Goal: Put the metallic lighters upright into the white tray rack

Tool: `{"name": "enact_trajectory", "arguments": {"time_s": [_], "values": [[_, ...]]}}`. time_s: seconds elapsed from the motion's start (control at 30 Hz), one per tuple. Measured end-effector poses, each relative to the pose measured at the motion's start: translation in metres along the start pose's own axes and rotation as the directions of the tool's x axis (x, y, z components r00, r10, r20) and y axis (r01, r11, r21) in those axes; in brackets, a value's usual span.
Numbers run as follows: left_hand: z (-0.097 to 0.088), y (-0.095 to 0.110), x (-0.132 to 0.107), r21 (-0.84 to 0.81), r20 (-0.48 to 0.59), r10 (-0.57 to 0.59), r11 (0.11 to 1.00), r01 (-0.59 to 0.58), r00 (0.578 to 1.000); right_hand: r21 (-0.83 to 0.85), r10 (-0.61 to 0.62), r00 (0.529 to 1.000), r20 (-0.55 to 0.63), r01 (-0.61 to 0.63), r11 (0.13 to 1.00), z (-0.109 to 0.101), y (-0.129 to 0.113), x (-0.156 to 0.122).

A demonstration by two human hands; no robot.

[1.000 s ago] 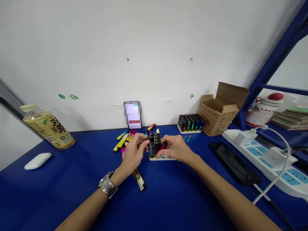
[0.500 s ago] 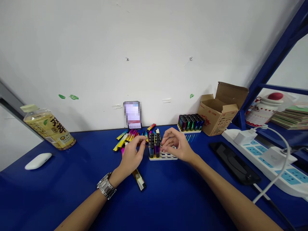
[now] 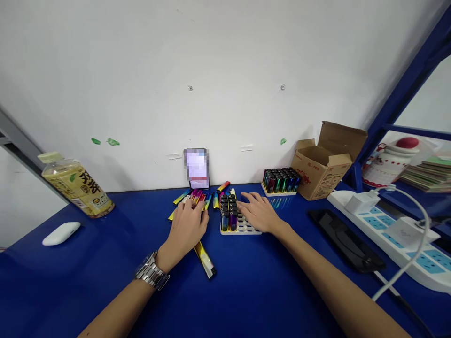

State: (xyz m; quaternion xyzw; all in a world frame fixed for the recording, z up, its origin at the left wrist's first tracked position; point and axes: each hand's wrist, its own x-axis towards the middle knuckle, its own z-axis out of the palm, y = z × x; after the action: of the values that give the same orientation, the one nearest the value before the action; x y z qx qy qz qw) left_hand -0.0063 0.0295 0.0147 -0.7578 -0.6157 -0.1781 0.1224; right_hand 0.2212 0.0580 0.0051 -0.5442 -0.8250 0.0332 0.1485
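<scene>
Leaving the rack (image 3: 243, 232) for loose metallic pieces (image 3: 197, 195) toward the back edge of the table (image 3: 246, 291), the left hand (image 3: 186, 221) curled over them, grip impossible to tell; the right hand (image 3: 260, 213), fingers apart, covered the rack's back right corner; black-topped cylinders (image 3: 233, 221) lined its left edge, the filling apparently half done.

Even bright light, faint shadows on the white wall (image 3: 232, 70), wide-angle distortion toward the edges, pixelated phone screen (image 3: 196, 165).

Has a white wall (image 3: 232, 56) with green scraps (image 3: 113, 142) behind a glossy blue tabletop (image 3: 253, 291), a grey rail (image 3: 12, 124) at left, a blue metal frame (image 3: 405, 80) at right.
</scene>
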Motion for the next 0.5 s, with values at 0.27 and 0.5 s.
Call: {"name": "enact_trajectory", "arguments": {"time_s": [0.27,0.5], "values": [[0.004,0.005,-0.005,0.019,0.083,0.11,0.993,-0.112,0.99,-0.003,0.232,0.969,-0.082,-0.233,0.972,-0.007,0.007,0.004],[-0.003,0.003,0.002,-0.018,0.166,0.019,1.0,-0.016,0.986,0.135,0.28,0.959,-0.038,-0.273,0.952,0.008,0.021,0.011]]}}
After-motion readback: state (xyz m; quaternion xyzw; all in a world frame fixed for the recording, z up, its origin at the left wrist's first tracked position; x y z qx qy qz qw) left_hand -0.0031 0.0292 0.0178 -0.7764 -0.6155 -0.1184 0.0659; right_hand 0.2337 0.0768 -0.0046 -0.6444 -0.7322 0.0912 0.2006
